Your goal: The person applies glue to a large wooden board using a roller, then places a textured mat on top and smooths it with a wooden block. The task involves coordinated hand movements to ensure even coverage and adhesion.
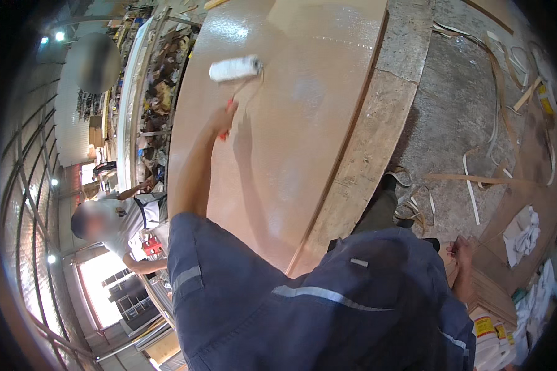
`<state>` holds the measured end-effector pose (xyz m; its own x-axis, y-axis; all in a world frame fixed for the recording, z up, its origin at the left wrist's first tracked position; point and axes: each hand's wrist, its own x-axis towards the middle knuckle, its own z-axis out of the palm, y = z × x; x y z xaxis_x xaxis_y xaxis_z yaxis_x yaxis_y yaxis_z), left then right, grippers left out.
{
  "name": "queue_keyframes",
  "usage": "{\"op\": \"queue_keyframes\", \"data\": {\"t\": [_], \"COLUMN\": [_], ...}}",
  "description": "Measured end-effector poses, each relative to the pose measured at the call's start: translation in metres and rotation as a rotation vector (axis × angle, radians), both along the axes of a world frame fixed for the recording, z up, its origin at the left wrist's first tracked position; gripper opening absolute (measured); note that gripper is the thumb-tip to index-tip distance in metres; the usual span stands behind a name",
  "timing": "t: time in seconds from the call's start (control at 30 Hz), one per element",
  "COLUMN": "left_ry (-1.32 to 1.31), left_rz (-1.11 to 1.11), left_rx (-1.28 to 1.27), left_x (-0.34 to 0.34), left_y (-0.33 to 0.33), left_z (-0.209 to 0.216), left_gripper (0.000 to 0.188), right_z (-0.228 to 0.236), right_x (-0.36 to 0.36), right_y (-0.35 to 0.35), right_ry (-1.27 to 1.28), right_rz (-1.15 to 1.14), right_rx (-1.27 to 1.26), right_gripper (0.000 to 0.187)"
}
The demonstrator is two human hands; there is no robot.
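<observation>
My left hand (224, 119) is closed around the red handle of a paint roller (234, 68). The roller's white, fluffy sleeve rests on a large tan board (278, 130), far along my outstretched left arm. Wet, shiny patches show on the board's surface, mostly at the far end and around its middle. Low on the right, my right hand (463, 250) hangs beside my body, away from the board. Its fingers are loosely bent and apart, and I see nothing held in them.
A wooden plank (377, 123) runs along the board's right side. Loose strips (470, 179) and white cloth (523, 235) litter the concrete floor. White tubs (486, 337) stand at the lower right. On the left, another person (127, 219) is near a cluttered rack (161, 99).
</observation>
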<state>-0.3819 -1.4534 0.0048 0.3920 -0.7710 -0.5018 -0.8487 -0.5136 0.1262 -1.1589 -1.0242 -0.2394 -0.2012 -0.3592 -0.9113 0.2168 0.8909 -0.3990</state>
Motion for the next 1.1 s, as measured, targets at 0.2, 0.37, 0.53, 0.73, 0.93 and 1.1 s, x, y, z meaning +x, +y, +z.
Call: {"op": "queue_keyframes", "data": {"t": [0.2, 0.37, 0.53, 0.73, 0.93, 1.1], "left_ry": [0.189, 0.127, 0.132, 0.047, 0.052, 0.065], "left_rz": [0.073, -0.018, 0.052, 0.142, 0.218, 0.115], "left_rx": [-0.197, -0.035, -0.177, 0.084, 0.042, 0.047], "left_x": [-0.101, -0.093, -0.133, -0.191, -0.208, -0.228], "left_y": [-0.080, 0.020, 0.192, 0.329, 0.276, 0.116], "left_z": [-0.024, -0.027, -0.018, 0.042, 0.033, 0.026], "left_gripper": [0.068, 0.066, 0.055, 0.047, 0.047, 0.049], "right_z": [0.017, -0.003, -0.011, -0.005, -0.012, -0.015], "right_x": [-0.011, -0.017, -0.025, -0.058, -0.117, -0.137], "right_y": [-0.023, -0.061, -0.133, -0.242, -0.318, -0.368], "right_ry": [0.002, -0.024, -0.069, -0.055, -0.029, -0.049], "right_rz": [0.016, 0.143, 0.263, 0.422, 0.509, 0.667], "right_rx": [0.045, 0.061, 0.020, -0.070, -0.091, -0.158], "right_gripper": [0.042, 0.040, 0.035, 0.027, 0.030, 0.031]}}
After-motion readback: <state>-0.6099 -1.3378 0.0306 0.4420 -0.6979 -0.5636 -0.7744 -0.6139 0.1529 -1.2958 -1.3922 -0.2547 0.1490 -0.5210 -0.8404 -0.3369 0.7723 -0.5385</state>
